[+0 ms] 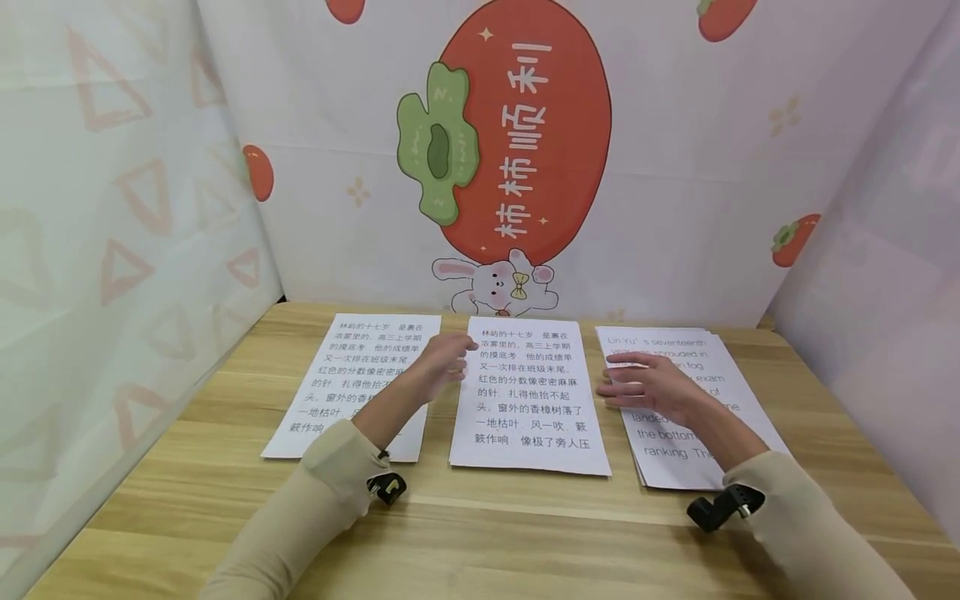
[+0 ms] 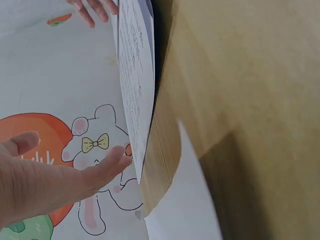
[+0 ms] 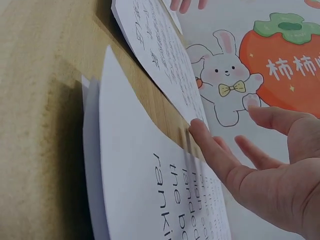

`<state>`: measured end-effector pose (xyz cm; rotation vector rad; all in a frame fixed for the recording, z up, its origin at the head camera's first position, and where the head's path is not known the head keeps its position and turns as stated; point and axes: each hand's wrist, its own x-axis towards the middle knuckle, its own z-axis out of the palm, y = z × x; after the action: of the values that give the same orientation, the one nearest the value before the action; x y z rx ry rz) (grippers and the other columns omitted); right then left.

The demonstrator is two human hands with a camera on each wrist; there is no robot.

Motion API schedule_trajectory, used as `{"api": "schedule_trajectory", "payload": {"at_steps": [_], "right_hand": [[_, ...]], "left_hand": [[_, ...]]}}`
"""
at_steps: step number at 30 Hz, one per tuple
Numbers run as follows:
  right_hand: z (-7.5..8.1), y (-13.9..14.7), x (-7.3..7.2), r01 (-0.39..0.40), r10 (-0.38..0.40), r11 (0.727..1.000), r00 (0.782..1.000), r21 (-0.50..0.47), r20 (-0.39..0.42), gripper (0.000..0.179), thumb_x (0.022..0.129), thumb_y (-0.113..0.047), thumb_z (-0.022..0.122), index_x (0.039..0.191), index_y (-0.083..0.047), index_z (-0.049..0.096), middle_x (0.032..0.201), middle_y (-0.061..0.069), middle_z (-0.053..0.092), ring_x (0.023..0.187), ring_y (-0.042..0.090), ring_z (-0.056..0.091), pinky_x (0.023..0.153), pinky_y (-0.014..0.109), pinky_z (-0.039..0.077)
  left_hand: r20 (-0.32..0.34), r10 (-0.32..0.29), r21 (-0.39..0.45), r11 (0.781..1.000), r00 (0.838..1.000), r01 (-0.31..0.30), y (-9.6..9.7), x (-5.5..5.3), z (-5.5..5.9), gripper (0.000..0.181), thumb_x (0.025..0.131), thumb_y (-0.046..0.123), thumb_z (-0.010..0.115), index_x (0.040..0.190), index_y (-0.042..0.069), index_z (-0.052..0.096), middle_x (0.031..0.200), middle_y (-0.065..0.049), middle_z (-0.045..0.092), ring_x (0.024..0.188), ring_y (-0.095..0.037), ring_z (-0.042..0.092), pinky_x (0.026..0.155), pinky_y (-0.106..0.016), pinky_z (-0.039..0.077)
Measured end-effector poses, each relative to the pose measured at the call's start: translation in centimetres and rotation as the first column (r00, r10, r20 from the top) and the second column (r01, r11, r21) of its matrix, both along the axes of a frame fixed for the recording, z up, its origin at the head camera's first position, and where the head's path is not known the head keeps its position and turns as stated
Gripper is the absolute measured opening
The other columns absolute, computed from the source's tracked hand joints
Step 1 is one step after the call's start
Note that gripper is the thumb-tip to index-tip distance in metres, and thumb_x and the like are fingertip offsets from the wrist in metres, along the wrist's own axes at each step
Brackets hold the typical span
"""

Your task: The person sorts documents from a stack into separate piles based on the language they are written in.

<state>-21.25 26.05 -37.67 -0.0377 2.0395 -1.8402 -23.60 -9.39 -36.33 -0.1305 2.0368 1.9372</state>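
Printed sheets (image 1: 528, 396) lie on the table (image 1: 540, 550) in three places about a pair of bare hands. The left grip (image 1: 442, 364) is loose and holds nothing; the left paper (image 1: 337, 387) is beside it, partly hidden by it, and the middle pile lies just to its right, with the fingertips reaching over that pile's left edge. The right grip (image 1: 651, 387) is released too, its fingers spread over the right pile (image 1: 660, 457), the one in English. Finger shadows show on that page in the right wrist view, so I take the hand to be hovering rather than pressing.

From where I stand, lightness seems to be what counts. Below the right grip, the pile is a little out of line, a lower sheet peeking out at its left; flat fingers along both edges would square it better than a push from above. Its near corner looks lifted, so the right wrist camera (image 1: 722, 507), hanging close by, could snag it. I'd keep that wrist high.
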Motion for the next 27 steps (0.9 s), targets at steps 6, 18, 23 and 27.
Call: {"api": "schedule_trajectory", "payload": {"at_steps": [6,18,23,27], "right_hand": [[0.1,-0.8,-0.1,0.024,-0.023,1.000,0.999,-0.012,0.047,0.057,0.108,-0.006,0.047,0.159,0.007,0.025,0.154,0.035,0.040,0.119,0.033,0.069,0.099,0.048,0.058],[0.2,-1.4,-0.5,0.047,-0.042,0.997,0.996,-0.060,0.078,0.058,0.107,-0.004,0.049,0.159,0.007,0.024,0.155,0.034,0.037,0.115,0.031,0.071,0.100,0.048,0.057],[0.3,-1.6,-0.6,0.055,-0.048,0.996,0.995,-0.069,0.091,0.059,0.106,-0.002,0.050,0.159,0.007,0.025,0.155,0.034,0.036,0.114,0.030,0.072,0.101,0.049,0.057],[0.3,-1.7,-0.6,0.057,-0.051,0.996,0.994,-0.068,0.093,0.058,0.107,-0.002,0.048,0.159,0.007,0.025,0.155,0.035,0.036,0.112,0.030,0.072,0.101,0.049,0.056]], "left_hand": [[0.009,0.000,-0.027,1.000,1.000,0.000,-1.1,0.0,-0.5,0.056,0.102,0.020,0.052,0.151,-0.004,0.044,0.159,-0.031,0.032,0.144,-0.049,0.040,0.118,-0.051,0.042],[0.047,0.038,-0.030,0.999,0.998,-0.037,-2.0,-0.4,-0.5,0.061,0.098,0.019,0.055,0.153,-0.004,0.040,0.151,-0.033,0.042,0.133,-0.046,0.054,0.107,-0.048,0.053],[0.060,0.037,-0.005,0.999,0.997,-0.037,-2.1,-0.6,-0.6,0.059,0.099,0.018,0.055,0.151,-0.006,0.040,0.150,-0.034,0.042,0.132,-0.048,0.054,0.107,-0.049,0.053],[0.062,0.032,-0.003,0.999,0.998,-0.032,-2.2,-0.8,-0.6,0.057,0.101,0.018,0.054,0.151,-0.006,0.041,0.151,-0.034,0.042,0.132,-0.049,0.054,0.107,-0.050,0.053]]}}
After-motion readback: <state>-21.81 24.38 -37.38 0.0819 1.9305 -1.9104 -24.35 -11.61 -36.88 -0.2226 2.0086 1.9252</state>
